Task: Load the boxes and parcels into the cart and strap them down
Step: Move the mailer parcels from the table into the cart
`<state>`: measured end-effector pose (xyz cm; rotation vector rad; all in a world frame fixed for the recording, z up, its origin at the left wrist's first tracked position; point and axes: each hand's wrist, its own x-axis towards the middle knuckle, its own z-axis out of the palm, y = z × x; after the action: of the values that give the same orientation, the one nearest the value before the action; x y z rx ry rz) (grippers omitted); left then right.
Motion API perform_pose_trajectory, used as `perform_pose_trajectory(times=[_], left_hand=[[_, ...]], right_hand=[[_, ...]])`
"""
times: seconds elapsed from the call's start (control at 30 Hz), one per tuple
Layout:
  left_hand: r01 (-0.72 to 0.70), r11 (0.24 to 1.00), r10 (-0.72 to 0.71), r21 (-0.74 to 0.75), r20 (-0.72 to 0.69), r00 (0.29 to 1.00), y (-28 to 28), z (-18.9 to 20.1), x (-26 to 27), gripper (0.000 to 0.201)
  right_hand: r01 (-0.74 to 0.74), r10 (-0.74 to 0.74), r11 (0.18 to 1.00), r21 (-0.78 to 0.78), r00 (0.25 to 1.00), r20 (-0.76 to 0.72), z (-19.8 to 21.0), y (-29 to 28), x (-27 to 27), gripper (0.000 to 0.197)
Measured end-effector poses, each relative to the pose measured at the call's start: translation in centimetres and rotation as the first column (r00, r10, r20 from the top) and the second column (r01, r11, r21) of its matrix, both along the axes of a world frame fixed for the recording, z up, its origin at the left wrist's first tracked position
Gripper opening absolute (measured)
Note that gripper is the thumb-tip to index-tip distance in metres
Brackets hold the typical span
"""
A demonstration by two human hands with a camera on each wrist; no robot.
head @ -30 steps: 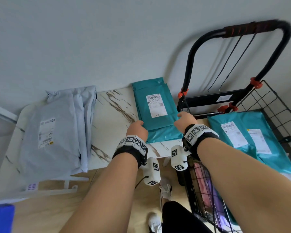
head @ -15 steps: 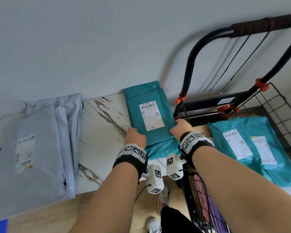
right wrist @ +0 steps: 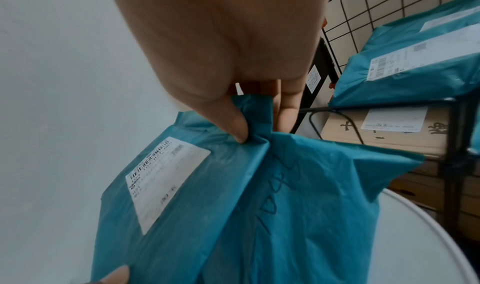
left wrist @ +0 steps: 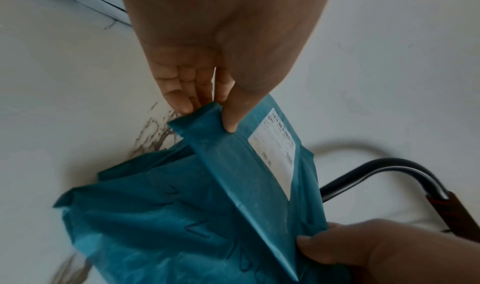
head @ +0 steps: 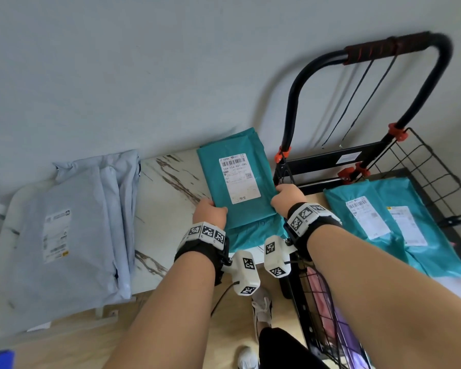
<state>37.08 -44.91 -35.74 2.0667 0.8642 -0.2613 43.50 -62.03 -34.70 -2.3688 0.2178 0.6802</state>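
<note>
Comparing with a second ago, the teal parcel now sits raised off the marble surface between both sets of fingers, left hand and right hand pinching its near corners, ready for transfer to the cart beside the right fingers.

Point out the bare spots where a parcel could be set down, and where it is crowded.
Free: the marble tabletop strip between the grey parcels and the teal parcel that both hands grip. Crowded: the cart, where teal parcels cover its top over a cardboard box.
</note>
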Motion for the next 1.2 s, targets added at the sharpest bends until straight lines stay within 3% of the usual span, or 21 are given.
perform_pose_trajectory(times=[0.2,0.47,0.83,1.2], left_hand=[[0.058,0.998,-0.06,0.022,0.082,0.995,-2.2,1.6,-4.5,0.006],[-0.004,1.0,0.006,-0.016,0.136,0.991,-4.3,2.9,-9.5,0.02],[-0.027,0.999,0.019,0.041,0.185,0.983,-3.1,4.6,-10.3,0.014],[-0.075,0.997,0.075,0.001,0.13,0.989,-1.4,1.8,-9.2,0.015]], right_hand=[[0.02,-0.021,1.0,0.022,0.997,0.07,1.9,-2.3,-5.2,0.025],[-0.069,0.062,0.997,0.043,0.988,0.138,3.3,-3.8,-10.4,0.04],[-0.075,0.065,0.99,0.123,0.995,0.082,2.4,-1.9,-10.6,0.06],[-0.096,0.095,0.991,0.096,0.995,0.018,-0.9,-0.3,-9.0,0.066]])
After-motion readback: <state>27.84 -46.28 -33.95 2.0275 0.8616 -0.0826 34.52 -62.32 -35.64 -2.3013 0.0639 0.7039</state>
